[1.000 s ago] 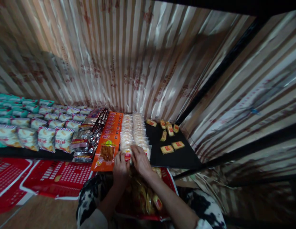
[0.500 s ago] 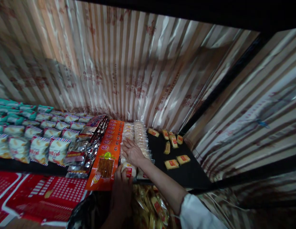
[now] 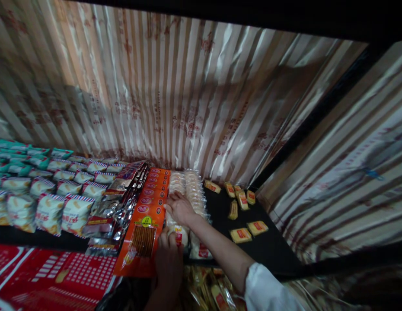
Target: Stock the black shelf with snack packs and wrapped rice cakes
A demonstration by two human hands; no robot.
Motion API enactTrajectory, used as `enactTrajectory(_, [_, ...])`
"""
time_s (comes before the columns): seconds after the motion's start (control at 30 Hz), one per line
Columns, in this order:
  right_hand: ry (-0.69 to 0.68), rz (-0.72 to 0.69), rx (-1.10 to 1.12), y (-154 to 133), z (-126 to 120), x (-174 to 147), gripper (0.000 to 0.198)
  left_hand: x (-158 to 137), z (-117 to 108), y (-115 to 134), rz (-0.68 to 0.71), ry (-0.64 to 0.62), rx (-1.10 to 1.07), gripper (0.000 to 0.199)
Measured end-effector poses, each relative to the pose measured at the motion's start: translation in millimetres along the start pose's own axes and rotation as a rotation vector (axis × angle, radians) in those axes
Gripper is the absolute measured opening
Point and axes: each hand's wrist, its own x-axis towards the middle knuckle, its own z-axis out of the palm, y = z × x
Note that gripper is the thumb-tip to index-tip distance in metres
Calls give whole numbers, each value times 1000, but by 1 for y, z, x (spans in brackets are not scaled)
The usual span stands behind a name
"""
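Two rows of white round snacks in clear wrappers stand on the black shelf (image 3: 272, 255). My right hand (image 3: 180, 210) reaches across and rests on the left row (image 3: 177, 182), its fingers stretched along the top and side. At the front end of that row, my left hand (image 3: 169, 252) has its bent fingers against a white wrapped snack pack (image 3: 180, 236) with a red label; part of the grip is in shadow. The right row (image 3: 193, 190) stands alongside, partly behind my right forearm. An orange packet (image 3: 149, 207) of brown sticks lies just left of my hands.
Several yellow wrapped snacks (image 3: 240, 235) lie scattered to the right. Silver packets (image 3: 113, 207) and rows of white snack bags (image 3: 76, 214) fill the left. Below are a red printed sheet (image 3: 68, 276) and more yellow packs (image 3: 217, 293). A black post (image 3: 314, 112) slants at right.
The view has shifted slightly, so the shelf goods sit lower in the picture. Both hands stay on the left white row, with my right hand's fingers a little more bent.
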Motion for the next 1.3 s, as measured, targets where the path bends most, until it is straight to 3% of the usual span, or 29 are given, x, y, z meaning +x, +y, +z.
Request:
enactTrajectory(0.13, [54, 59, 31, 14, -5, 19, 45, 1, 10, -4, 60, 96, 4, 18])
enactTrajectory(0.23, [1, 151, 16, 24, -6, 36, 48, -1, 18, -10, 109, 162, -27, 17])
enactTrajectory(0.37, [-69, 198, -40, 29, -4, 49, 45, 1, 20, -12, 83, 131, -60, 16])
enactTrajectory(0.63, [-21, 154, 14, 41, 11, 49, 46, 2, 24, -12, 42, 111, -58, 25])
enactTrajectory(0.73, [75, 127, 121, 50, 12, 46, 50, 2, 21, -11, 45, 98, -40, 24])
enactTrajectory(0.87, [315, 160, 312, 72, 0, 21, 54, 3, 11, -9, 80, 86, -21, 24])
enactTrajectory(1.07, [702, 539, 695, 114, -4, -54, 56, 2, -4, -5, 192, 121, 3, 16])
enactTrajectory(1.2, [727, 701, 1089, 126, 25, -95, 65, -14, -3, 5, 386, 200, 18, 25])
enactTrajectory(1.3, [704, 707, 1307, 126, 44, -104, 68, -24, 4, 22, 585, 137, -3, 36])
